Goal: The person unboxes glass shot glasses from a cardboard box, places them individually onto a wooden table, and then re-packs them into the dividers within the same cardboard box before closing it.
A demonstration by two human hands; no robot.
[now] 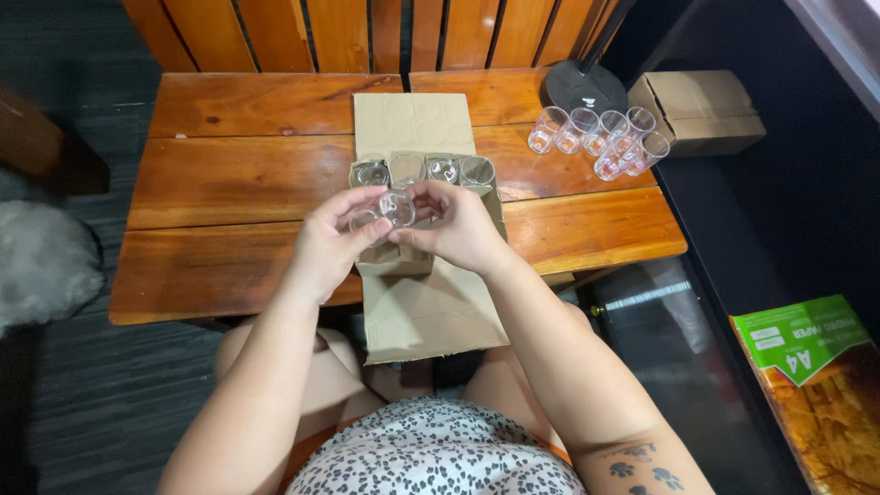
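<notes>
My left hand [332, 240] and my right hand [454, 225] together hold a small clear glass [396, 209] just above an open cardboard box [412, 124] on the wooden table [229, 183]. Fingers of both hands pinch the glass from either side. Several clear glasses [424, 170] stand in a row inside the box, right behind my hands. The box's flaps are spread out, one toward the far edge and one [431, 316] hanging over the near edge toward my lap.
A cluster of several more clear glasses [600, 137] stands at the table's far right, beside a black round base [584, 87] and a closed brown carton [701, 110]. A green and orange paper package [816, 385] lies at lower right. Wooden slats back the table.
</notes>
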